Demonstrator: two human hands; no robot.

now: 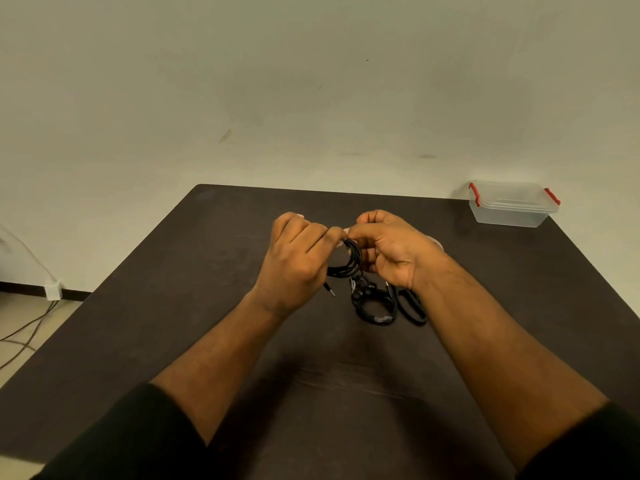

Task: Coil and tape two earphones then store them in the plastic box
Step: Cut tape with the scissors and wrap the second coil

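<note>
Above the middle of the dark table (173, 306), both hands hold one coiled black earphone (349, 261). My left hand (298, 258) grips the coil's left side with curled fingers. My right hand (391, 247) pinches the coil's top right. The jack plug (329, 289) hangs below my left hand. A second coiled black earphone (375, 308) lies on the table under my right wrist, with another black loop (412, 306) just right of it, partly hidden by my forearm. The clear plastic box (512, 204) with red latches stands closed at the far right corner.
A pale wall rises behind the table. Off the table's left edge, a white power block (52, 291) and several cables (24, 334) lie on the floor.
</note>
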